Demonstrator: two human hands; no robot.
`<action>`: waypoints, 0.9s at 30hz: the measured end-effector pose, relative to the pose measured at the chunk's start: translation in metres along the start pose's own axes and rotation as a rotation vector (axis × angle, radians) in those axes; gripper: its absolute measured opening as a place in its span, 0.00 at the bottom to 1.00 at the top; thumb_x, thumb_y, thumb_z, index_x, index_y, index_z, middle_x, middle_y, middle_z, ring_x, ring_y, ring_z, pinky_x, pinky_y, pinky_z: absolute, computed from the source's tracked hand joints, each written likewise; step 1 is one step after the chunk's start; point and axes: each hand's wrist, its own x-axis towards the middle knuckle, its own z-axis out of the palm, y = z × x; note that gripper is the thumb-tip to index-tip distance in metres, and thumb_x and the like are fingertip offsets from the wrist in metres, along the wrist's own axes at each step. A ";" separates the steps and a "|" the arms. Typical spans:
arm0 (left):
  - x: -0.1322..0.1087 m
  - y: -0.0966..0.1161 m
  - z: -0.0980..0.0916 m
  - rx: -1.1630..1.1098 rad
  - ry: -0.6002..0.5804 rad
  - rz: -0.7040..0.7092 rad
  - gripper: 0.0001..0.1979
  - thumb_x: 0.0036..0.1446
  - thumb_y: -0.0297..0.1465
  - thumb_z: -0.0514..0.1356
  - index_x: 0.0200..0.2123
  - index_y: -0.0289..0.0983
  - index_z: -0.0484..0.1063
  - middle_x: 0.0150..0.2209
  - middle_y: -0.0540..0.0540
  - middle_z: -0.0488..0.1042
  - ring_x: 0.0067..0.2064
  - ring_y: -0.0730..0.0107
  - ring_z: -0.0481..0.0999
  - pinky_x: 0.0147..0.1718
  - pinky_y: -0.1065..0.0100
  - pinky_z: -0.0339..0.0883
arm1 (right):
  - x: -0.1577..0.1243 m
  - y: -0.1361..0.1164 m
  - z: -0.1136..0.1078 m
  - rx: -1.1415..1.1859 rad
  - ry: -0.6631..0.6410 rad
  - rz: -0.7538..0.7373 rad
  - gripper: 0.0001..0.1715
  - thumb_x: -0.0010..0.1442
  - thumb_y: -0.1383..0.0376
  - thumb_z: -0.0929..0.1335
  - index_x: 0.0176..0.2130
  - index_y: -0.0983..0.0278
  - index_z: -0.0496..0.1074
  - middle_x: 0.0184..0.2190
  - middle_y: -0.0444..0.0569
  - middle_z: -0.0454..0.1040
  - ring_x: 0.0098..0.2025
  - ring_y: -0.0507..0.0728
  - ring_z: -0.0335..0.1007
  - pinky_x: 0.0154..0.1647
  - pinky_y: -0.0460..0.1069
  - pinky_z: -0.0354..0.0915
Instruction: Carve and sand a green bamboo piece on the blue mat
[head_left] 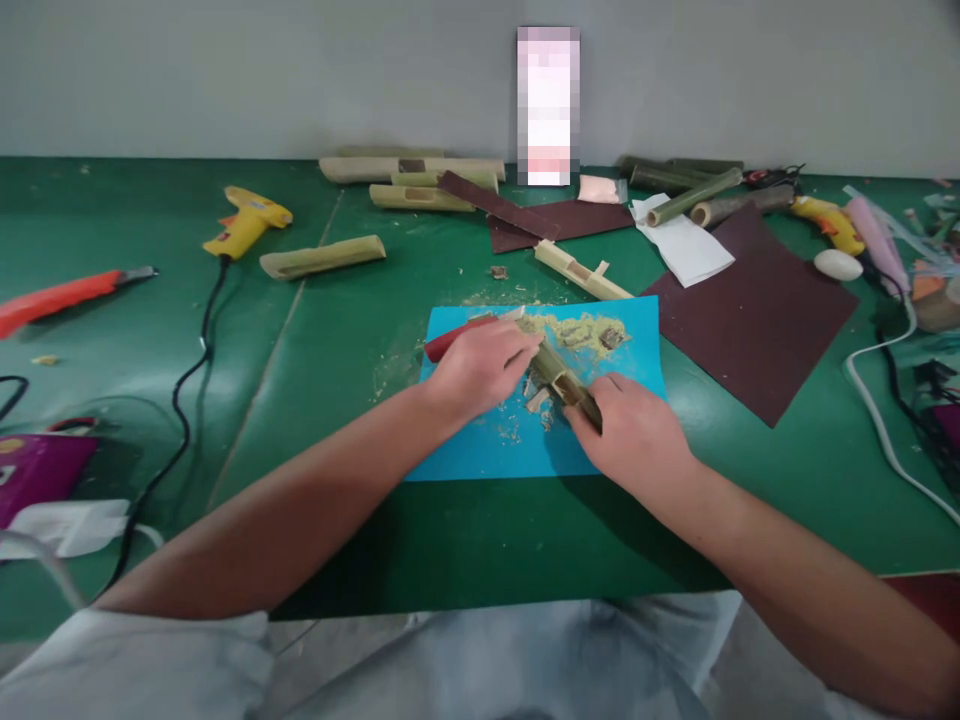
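Both hands are on a greenish bamboo tube with a slot cut in its side, held slantwise over a blue sheet. My left hand is closed at its far end, fingers partly hidden. My right hand wraps round the near end, thumb beside the slot. A red-handled tool shows behind my left hand; I cannot tell whether that hand touches it. Pale sawdust and dark shavings lie on the sheet around the tube.
On the green table lie a yellow glue gun, an orange-red cutter and a cut bamboo piece. Brown sandpaper, white paper and more bamboo tubes lie farther back. Cords run along both sides.
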 end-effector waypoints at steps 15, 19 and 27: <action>-0.001 0.000 -0.008 -0.029 -0.028 0.015 0.12 0.68 0.29 0.56 0.49 0.35 0.77 0.44 0.44 0.82 0.45 0.66 0.81 0.47 0.66 0.76 | 0.002 0.007 -0.003 -0.049 0.052 0.023 0.14 0.63 0.57 0.65 0.30 0.63 0.70 0.29 0.50 0.72 0.32 0.57 0.68 0.28 0.52 0.49; -0.002 0.000 -0.006 -0.030 -0.022 0.012 0.11 0.67 0.29 0.57 0.48 0.35 0.78 0.44 0.44 0.82 0.45 0.66 0.81 0.48 0.66 0.76 | 0.006 0.010 -0.001 -0.077 0.071 -0.025 0.14 0.64 0.57 0.65 0.33 0.64 0.71 0.32 0.52 0.73 0.36 0.59 0.70 0.31 0.52 0.53; 0.007 -0.005 -0.001 -0.082 -0.034 -0.047 0.13 0.68 0.31 0.55 0.46 0.36 0.78 0.41 0.44 0.81 0.42 0.65 0.81 0.44 0.65 0.75 | 0.011 0.015 0.008 -0.049 0.068 -0.119 0.15 0.67 0.58 0.65 0.36 0.66 0.71 0.33 0.53 0.72 0.37 0.60 0.69 0.34 0.51 0.57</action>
